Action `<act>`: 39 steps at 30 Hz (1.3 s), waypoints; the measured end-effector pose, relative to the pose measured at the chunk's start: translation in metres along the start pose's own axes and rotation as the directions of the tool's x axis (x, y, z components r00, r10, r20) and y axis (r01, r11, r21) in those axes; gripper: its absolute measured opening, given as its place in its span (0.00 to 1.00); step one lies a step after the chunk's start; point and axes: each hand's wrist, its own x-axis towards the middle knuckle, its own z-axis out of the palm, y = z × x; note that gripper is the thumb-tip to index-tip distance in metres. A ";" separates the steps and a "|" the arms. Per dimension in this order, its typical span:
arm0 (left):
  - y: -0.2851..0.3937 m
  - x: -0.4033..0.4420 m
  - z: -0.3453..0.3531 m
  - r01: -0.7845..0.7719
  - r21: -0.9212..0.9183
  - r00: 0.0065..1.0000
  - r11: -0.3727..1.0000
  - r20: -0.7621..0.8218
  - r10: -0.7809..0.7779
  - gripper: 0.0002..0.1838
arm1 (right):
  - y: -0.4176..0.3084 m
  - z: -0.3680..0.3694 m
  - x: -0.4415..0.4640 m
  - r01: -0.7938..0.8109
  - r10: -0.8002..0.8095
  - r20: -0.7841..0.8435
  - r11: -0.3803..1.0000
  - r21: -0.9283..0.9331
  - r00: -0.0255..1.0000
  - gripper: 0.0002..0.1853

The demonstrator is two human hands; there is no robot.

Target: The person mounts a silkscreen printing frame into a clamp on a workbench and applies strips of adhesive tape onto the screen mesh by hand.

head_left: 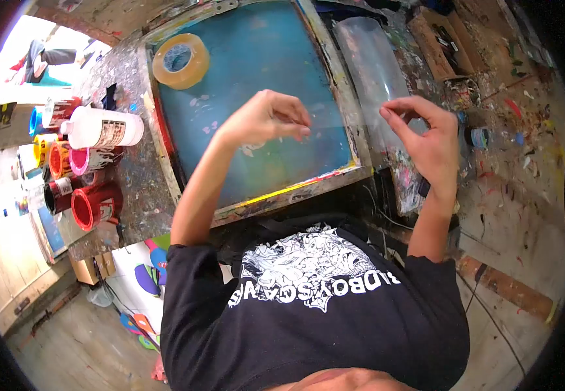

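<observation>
My left hand (pixel 272 117) is closed in a pinch above the blue mesh (pixel 263 58) of a wooden-framed printing screen (pixel 349 98). To the right of the frame, my right hand (pixel 429 137) pinches with thumb and forefinger. A faint, see-through strip of clear tape (pixel 344 121) appears to stretch between both sets of fingertips. On the mesh's upper left corner lies a wide roll of clear tape (pixel 199 62), apart from both hands. Some pale specks mark the mesh below my left hand.
Several paint pots, among them a red one (pixel 91 207), stand left of the screen beside a white bottle (pixel 106 127). At right are a clear plastic sheet or tube (pixel 370 62), a cardboard box (pixel 442 45) and a plastic bottle (pixel 491 138). A person's leg shows at upper left.
</observation>
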 end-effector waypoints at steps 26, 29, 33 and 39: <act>-0.073 0.115 -0.079 0.209 0.394 0.962 0.895 0.082 -0.261 0.13 | 0.070 0.129 -0.095 -0.614 0.643 0.120 0.635 0.468 0.757 0.17; -0.091 0.114 -0.073 0.144 0.354 0.989 0.924 -0.026 -0.144 0.13 | 0.065 0.127 -0.091 -0.634 0.653 0.097 0.672 0.383 0.751 0.21; -0.091 0.111 -0.065 0.133 0.335 0.990 0.933 -0.080 -0.112 0.12 | 0.065 0.129 -0.091 -0.661 0.669 0.091 0.688 0.300 0.738 0.23; -0.097 0.104 -0.059 0.095 0.370 0.989 0.924 -0.143 -0.045 0.14 | 0.066 0.134 -0.094 -0.590 0.591 0.025 0.799 0.116 0.806 0.23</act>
